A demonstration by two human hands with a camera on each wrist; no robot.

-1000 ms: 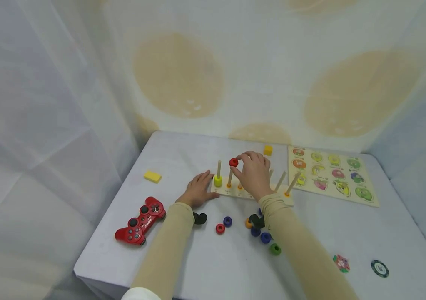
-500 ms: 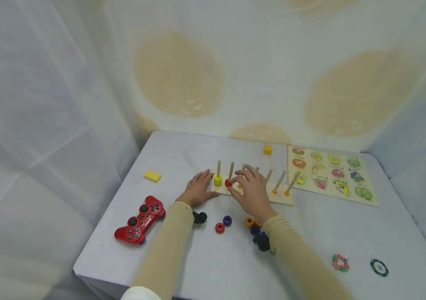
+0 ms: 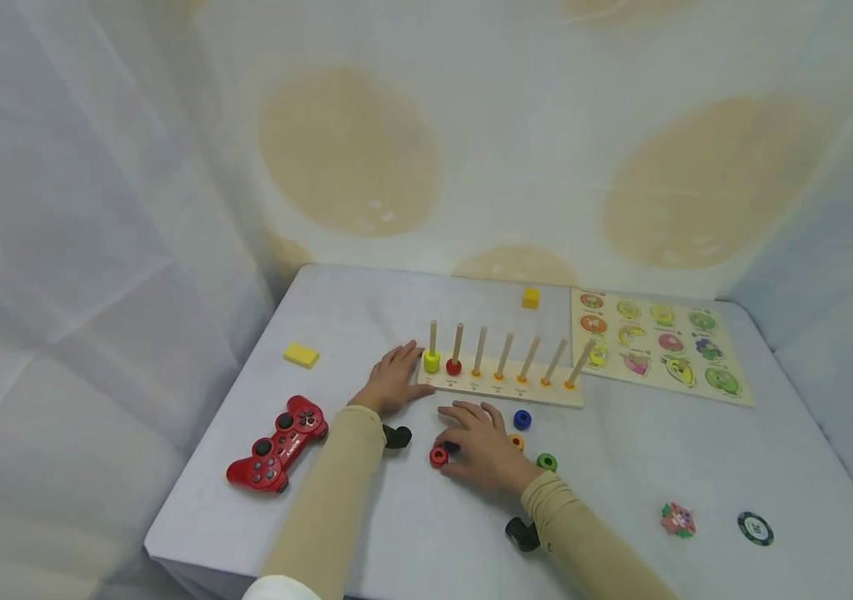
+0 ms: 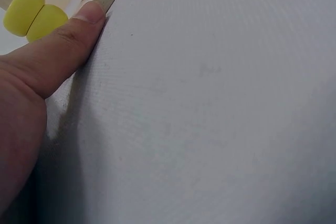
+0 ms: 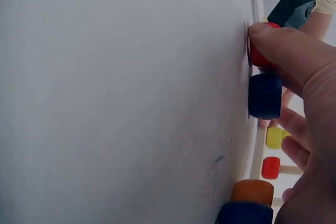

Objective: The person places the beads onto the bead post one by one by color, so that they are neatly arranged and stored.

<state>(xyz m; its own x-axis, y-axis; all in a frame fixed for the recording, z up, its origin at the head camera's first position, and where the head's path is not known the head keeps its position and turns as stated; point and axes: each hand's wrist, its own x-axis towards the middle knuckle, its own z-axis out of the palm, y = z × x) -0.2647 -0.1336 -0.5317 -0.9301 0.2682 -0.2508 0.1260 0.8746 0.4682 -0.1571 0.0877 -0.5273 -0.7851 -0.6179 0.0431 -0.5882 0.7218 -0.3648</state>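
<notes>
A wooden peg board with a row of upright pegs stands mid-table. Two yellow beads are stacked on its leftmost peg, and one red bead sits low on the second. My left hand lies with spread fingers at the board's left end, the thumb touching its front edge. In front of the board, my right hand pinches another red bead on the tablecloth between thumb and forefinger. A dark blue bead stands right beside that one, partly under the fingers in the head view.
More loose beads lie near the right hand: blue, orange and green. A red game controller and a yellow block are at left. A fruit puzzle board, yellow cube, flower-like piece and round chip also lie around.
My right hand lowered a red bead down the second peg and let it go. It then came back toward me to the other red bead. The left hand stayed in place.
</notes>
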